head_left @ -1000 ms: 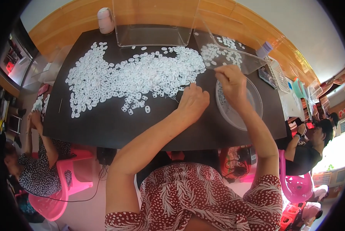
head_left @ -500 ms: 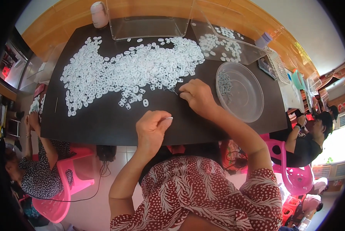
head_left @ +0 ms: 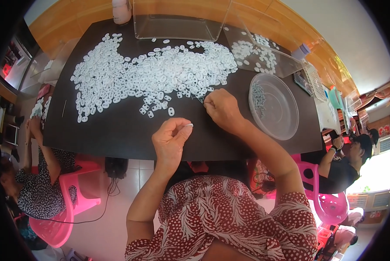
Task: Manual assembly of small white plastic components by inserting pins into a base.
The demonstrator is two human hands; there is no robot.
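Observation:
My left hand [head_left: 171,140] is raised near the table's front edge, pinching a small white plastic piece [head_left: 188,125] between thumb and fingertips. My right hand [head_left: 223,109] rests on the dark table [head_left: 116,130] just below the big spread of small white plastic pieces [head_left: 151,78], its fingers closed around a small dark item at the fingertips that is too small to make out. A round clear plastic bowl [head_left: 273,106] with several small metal parts stands just right of my right hand.
A clear tray [head_left: 264,56] with more white pieces lies at the back right, a clear box [head_left: 177,21] at the back middle, a pale jar [head_left: 121,11] beside it. One person sits at the left on a pink chair [head_left: 69,204], another at the right.
My right hand came back from the bowl to the pile's near edge. My left hand pulled away from the pile toward me, holding a white piece.

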